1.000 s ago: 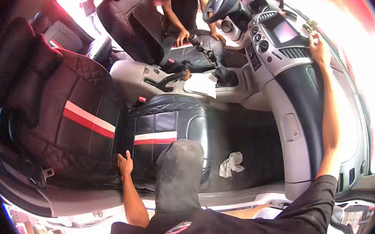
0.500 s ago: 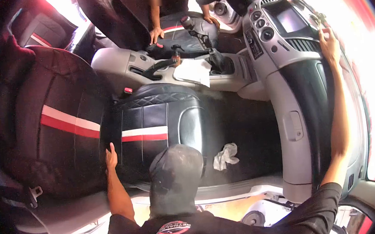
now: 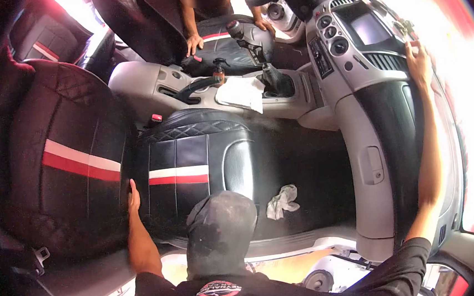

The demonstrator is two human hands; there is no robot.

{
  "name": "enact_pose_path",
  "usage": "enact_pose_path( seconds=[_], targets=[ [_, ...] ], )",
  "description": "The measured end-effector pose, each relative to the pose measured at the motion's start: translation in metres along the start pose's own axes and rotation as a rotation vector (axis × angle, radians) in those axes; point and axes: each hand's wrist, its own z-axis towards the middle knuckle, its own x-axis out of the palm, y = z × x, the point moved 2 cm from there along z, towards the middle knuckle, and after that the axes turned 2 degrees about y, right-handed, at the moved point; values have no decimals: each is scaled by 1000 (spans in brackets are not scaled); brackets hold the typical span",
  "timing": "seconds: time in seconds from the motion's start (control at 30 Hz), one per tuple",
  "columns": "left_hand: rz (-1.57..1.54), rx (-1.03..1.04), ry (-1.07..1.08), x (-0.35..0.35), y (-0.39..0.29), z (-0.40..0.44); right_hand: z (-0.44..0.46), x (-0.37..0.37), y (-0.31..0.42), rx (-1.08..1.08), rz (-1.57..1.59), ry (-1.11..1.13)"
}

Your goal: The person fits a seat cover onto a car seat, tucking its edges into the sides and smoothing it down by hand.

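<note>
My left hand [image 3: 134,197] lies open against the edge of the black passenger backrest [image 3: 66,167], near where it meets the seat cushion [image 3: 179,194]. Both seat parts carry a white and red stripe. My right hand [image 3: 419,62] rests open on top of the dashboard [image 3: 388,108], its fingers loosely bent and apart. Just beyond its fingertips is a small, pale, shiny object [image 3: 404,28], too blurred in the glare to name. A crumpled white cloth [image 3: 282,202] lies on the dark floor in front of the cushion.
On the centre console are a folded white cloth [image 3: 240,93], a spray bottle [image 3: 218,70] and the gear lever [image 3: 275,80]. A co-worker's hands [image 3: 194,44] rest on the driver's seat. Rounded, stained grey fabric [image 3: 222,227] covers the lower middle. The glovebox [image 3: 373,165] is shut.
The whole view has shifted slightly, moving the seats left and down. My right fingertips have drawn back a little from the shiny object. My left hand stays at the backrest edge.
</note>
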Motion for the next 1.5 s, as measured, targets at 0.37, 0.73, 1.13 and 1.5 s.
enact_pose_path(
  seconds=[0.37, 0.73, 1.13, 1.5],
  targets=[
    [-143, 217, 16, 7, 16, 50, 13, 11, -16, -144, -33, -61],
    [75, 215, -180, -3, -1, 15, -14, -9, 23, 31, 4, -38],
    [324, 243, 23, -13, -19, -105, -2, 0, 20, 11, 17, -50],
    [249, 212, -183, -4, 11, -162, 26, 18, -17, 25, 44, -40]
  ],
)
